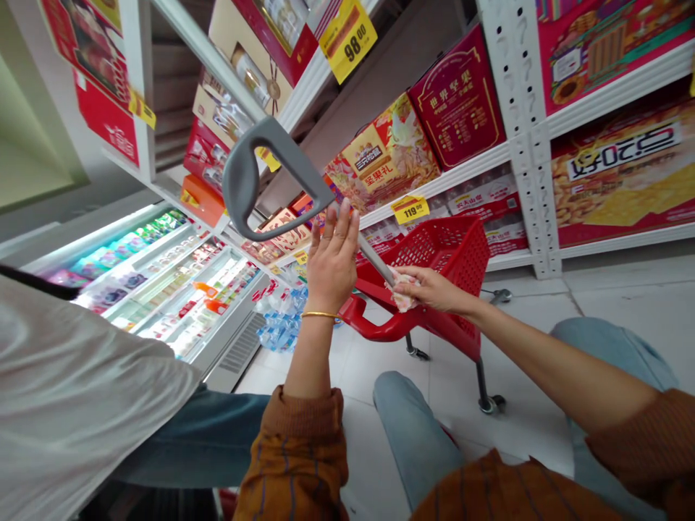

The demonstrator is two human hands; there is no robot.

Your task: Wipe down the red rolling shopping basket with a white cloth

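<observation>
My left hand [332,262] is raised with its fingers stretched out, the fingertips at the metal pole just below a grey loop handle [239,184]. Whether the palm presses on the pole is hidden. Lower down, my right hand [426,288] is closed on a crumpled pale, pink-patterned cloth [405,289], which lies against the pole [377,262]. Behind both hands stands a small red plastic shopping cart [459,250] with a perforated basket. Its red push handle [374,329] curves below my right hand. The pole's lower end is hidden by the cloth and hand.
White shelves [521,145] hold gift boxes such as a dark red box [459,98], with yellow price tags [410,210]. A person in a white shirt [81,391] is close on the left. Bottled water packs [282,318] stand near a lit refrigerated case [163,289].
</observation>
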